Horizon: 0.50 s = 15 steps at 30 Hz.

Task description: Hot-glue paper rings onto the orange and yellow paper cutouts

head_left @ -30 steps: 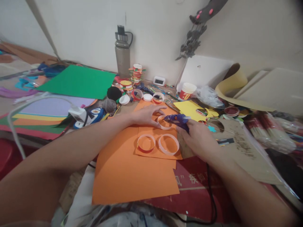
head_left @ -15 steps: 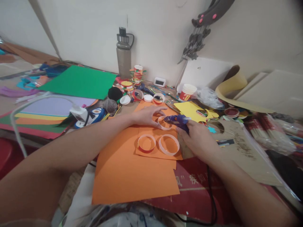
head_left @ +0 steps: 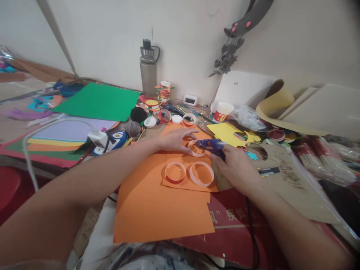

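Note:
My right hand [head_left: 234, 161] is wrapped round a dark blue hot glue gun [head_left: 212, 145], its nozzle pointing left. The nozzle tip is over a white ring cut from a paper cup [head_left: 196, 153], standing on orange paper [head_left: 157, 210]. At the ring's left side is my left hand [head_left: 177, 141], thumb against its wall and fingers arched round the far side; fingertip contact is hard to make out. Nearer to me, a red-edged ring [head_left: 174, 182] and a wider white ring [head_left: 206, 184] lie side by side on the orange sheet.
Behind my hands are more cup rings [head_left: 189, 120], a paper cup [head_left: 223, 111] and a grey bottle [head_left: 148, 75]. Yellow paper scraps [head_left: 226, 133] and a cutter [head_left: 269, 171] lie to the right. Green card [head_left: 101, 101] and a power strip [head_left: 116, 139] are at left. The glue gun's black cord [head_left: 250, 225] hangs near my right forearm.
The view has shifted slightly, so everything sits a little lower and further right at left. Both hands keep nearly the same pose at the ring.

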### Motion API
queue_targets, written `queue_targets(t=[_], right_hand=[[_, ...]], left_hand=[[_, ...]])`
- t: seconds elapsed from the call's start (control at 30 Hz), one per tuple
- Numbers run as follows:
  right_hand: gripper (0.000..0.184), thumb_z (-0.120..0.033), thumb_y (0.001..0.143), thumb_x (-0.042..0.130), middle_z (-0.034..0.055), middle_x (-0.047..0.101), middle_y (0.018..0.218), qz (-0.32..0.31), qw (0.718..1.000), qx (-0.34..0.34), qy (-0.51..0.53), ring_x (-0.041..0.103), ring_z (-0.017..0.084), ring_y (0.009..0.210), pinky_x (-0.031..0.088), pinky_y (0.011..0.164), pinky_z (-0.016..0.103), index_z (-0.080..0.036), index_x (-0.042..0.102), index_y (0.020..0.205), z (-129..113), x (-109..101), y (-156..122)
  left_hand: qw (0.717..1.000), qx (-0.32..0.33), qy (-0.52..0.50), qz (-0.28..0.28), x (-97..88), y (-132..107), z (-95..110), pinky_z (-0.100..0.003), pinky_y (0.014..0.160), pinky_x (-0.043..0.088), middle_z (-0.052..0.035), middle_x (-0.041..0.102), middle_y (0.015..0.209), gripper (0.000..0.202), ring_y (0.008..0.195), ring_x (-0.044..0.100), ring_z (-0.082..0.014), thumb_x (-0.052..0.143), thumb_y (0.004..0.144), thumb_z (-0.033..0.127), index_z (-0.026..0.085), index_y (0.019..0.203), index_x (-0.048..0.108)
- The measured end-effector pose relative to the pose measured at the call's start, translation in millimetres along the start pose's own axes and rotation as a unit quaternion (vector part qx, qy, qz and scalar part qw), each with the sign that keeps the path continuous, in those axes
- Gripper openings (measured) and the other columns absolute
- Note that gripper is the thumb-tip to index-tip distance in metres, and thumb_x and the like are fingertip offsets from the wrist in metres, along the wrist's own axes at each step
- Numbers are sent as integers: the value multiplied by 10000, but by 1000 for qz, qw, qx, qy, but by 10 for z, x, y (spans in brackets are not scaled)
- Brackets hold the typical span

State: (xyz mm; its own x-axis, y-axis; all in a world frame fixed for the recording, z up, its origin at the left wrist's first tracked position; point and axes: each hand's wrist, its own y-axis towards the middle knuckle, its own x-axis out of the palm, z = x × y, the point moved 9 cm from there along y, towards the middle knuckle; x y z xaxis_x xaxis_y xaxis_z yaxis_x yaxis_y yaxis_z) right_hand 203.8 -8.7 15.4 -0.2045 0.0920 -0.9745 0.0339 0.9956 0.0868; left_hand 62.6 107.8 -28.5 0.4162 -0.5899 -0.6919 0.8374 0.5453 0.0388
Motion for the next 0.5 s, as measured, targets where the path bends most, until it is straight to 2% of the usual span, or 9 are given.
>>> queue_targets(t=[0.13,0.3,0.5], right_hand=[[278,-293,1108,602,207,838,1198,17,1000,-6,0,806,348,1154,578,939,391,-125,781,1238,44,30,4],[284,-285,1114,576,214,836,1204,9,1000,-7,6,806,350,1135,575,916,395,-126,787,1219,35,31,3],[315,-291,1120,565,231,830,1218,-9,1000,7,-1,802,371,1169,578,938,411,-119,784,1267,-4,6,-3]], left_hand=[[1000,1,-27,2,10,-2,-21,-454,1330,422,-174,695,1599,1125,1539,626,-309,908,783,430,176,1752,396],[1000,0,-11,8,1,-11,-2,-467,1317,447,-151,710,1584,1060,1531,631,-317,910,798,407,206,1729,444],[1000,3,-31,4,15,-11,-38,-457,1326,447,-180,689,1601,1090,1533,635,-302,908,801,406,183,1745,411]])
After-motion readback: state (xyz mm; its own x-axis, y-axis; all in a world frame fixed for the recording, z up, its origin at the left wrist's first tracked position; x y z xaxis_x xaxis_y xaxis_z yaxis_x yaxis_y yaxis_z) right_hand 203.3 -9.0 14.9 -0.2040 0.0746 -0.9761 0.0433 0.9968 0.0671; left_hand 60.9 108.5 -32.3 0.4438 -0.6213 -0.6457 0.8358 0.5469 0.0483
